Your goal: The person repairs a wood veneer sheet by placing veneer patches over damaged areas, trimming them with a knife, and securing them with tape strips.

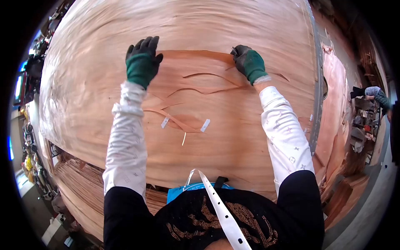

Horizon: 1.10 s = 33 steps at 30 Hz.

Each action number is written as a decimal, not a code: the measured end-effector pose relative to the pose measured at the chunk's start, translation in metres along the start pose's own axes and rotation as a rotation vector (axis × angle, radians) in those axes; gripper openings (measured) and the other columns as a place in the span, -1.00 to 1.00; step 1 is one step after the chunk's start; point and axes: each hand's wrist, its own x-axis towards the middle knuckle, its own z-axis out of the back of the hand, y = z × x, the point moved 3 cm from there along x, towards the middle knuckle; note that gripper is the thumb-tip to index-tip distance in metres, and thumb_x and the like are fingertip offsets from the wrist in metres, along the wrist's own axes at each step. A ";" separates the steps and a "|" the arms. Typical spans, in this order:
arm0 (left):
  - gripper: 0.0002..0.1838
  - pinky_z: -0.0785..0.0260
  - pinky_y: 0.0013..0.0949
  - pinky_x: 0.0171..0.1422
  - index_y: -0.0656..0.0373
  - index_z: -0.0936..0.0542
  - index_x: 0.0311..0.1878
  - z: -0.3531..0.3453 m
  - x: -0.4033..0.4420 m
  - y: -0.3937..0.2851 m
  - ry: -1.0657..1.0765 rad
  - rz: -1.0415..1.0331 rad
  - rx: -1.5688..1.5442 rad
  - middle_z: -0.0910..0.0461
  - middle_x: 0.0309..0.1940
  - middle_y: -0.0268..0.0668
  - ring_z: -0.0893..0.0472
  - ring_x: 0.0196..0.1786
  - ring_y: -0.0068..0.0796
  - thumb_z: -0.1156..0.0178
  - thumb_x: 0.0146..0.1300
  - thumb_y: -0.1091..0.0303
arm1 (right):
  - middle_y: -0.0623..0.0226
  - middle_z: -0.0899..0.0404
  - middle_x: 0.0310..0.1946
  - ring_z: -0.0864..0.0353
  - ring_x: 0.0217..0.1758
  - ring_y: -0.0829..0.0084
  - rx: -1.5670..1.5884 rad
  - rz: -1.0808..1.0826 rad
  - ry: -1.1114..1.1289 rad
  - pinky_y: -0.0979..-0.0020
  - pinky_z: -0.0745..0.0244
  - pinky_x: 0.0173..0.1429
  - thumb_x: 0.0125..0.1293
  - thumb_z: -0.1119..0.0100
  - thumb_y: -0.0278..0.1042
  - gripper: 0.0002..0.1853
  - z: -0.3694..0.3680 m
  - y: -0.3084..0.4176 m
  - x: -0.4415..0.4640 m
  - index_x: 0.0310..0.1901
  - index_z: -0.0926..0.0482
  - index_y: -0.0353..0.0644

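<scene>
A large sheet of wood veneer [200,154] covers the work surface, with several curved splits and torn slivers in its middle. My left hand [143,62], in a green and black glove, lies flat on the sheet with fingers stretched forward, at the left end of a darker veneer strip [187,57]. At that strip's right end, my right hand [248,62] is closed in a matching glove. A small tip shows at its fingers, too small to name. Short pieces of white tape [205,125] stick to the veneer near a split, and a thin pale sliver [183,138] lies below them.
A white strip with punched holes [223,212] hangs down my front to the sheet's near edge. Stacked veneer [83,177] lies below left, and more sheets [335,100] stand beyond the metal edge [318,83] on the right. Another person [375,93] is at far right.
</scene>
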 end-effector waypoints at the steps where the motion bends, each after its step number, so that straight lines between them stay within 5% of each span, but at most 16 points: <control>1: -0.38 -0.18 0.01 0.44 -0.05 -0.41 0.37 -0.011 -0.006 -0.009 -0.031 -0.030 0.001 -0.46 0.31 -0.20 -0.41 0.37 -0.14 -0.27 0.24 0.11 | 0.01 -0.66 -0.17 -0.63 -0.07 -0.08 -0.025 -0.016 0.019 0.06 -0.54 -0.02 0.31 -0.09 -0.24 -0.80 -0.001 0.002 0.003 -0.17 -0.67 -0.07; 3: -0.40 -0.15 0.01 0.47 -0.05 -0.42 0.36 -0.029 -0.025 -0.028 -0.096 -0.146 -0.151 -0.44 0.34 -0.19 -0.36 0.41 -0.13 -0.26 0.26 0.09 | 0.02 -0.65 -0.14 -0.63 -0.05 -0.06 -0.071 -0.016 0.064 0.07 -0.53 -0.01 0.30 -0.10 -0.27 -0.81 -0.006 0.002 0.010 -0.15 -0.66 -0.08; 7: -0.45 -0.06 0.04 0.53 -0.06 -0.46 0.33 -0.064 -0.040 -0.037 -0.066 0.021 -0.233 -0.39 0.38 -0.20 -0.32 0.45 -0.09 -0.16 0.32 -0.03 | 0.03 -0.65 -0.09 -0.61 -0.03 -0.04 -0.110 -0.059 0.127 0.11 -0.53 0.00 0.27 -0.17 -0.29 -0.79 -0.009 0.002 0.018 -0.09 -0.64 -0.09; 14: -0.49 -0.15 0.01 0.49 -0.03 -0.48 0.30 -0.068 -0.043 -0.038 -0.172 0.020 -0.274 -0.45 0.33 -0.15 -0.36 0.41 -0.04 -0.20 0.32 0.06 | 0.01 -0.69 -0.12 -0.68 -0.05 0.02 -0.124 -0.160 0.018 0.13 -0.57 0.03 0.25 -0.17 -0.35 -0.77 0.007 0.001 0.022 -0.09 -0.65 -0.19; 18: -0.49 -0.17 -0.01 0.49 -0.03 -0.47 0.31 -0.067 -0.044 -0.037 -0.207 0.032 -0.331 -0.46 0.32 -0.16 -0.38 0.40 -0.04 -0.22 0.30 0.12 | 0.09 -0.71 -0.14 -0.67 -0.05 0.07 0.739 -0.060 0.152 0.20 -0.56 0.04 0.23 -0.24 -0.35 -0.75 -0.005 0.030 0.017 -0.06 -0.66 -0.15; 19: -0.48 -0.17 -0.01 0.49 -0.03 -0.47 0.31 -0.068 -0.045 -0.036 -0.215 0.034 -0.345 -0.46 0.32 -0.17 -0.38 0.40 -0.04 -0.23 0.29 0.14 | 0.14 -0.70 -0.13 -0.68 -0.06 0.10 0.615 0.158 0.046 0.22 -0.56 0.04 0.23 -0.20 -0.38 -0.80 -0.019 0.044 0.025 -0.11 -0.68 -0.10; 27: -0.36 -0.17 -0.01 0.48 0.05 -0.32 0.40 -0.071 -0.043 -0.033 -0.225 0.069 -0.401 -0.44 0.31 -0.15 -0.39 0.38 -0.01 -0.21 0.27 0.14 | 0.27 -0.64 -0.07 -0.65 0.03 0.23 -0.191 0.492 0.041 0.21 -0.56 0.03 0.21 -0.21 -0.29 -0.77 -0.070 0.133 0.048 -0.08 -0.67 0.12; 33: -0.34 -0.26 -0.06 0.42 0.18 -0.35 0.38 -0.072 -0.039 -0.035 -0.187 0.126 -0.381 -0.44 0.31 -0.09 -0.41 0.33 0.02 -0.25 0.23 0.21 | 0.36 -0.63 -0.05 -0.63 0.08 0.32 -0.250 0.631 0.038 0.24 -0.52 0.06 0.28 -0.12 -0.30 -0.82 -0.084 0.147 0.056 -0.11 -0.65 0.12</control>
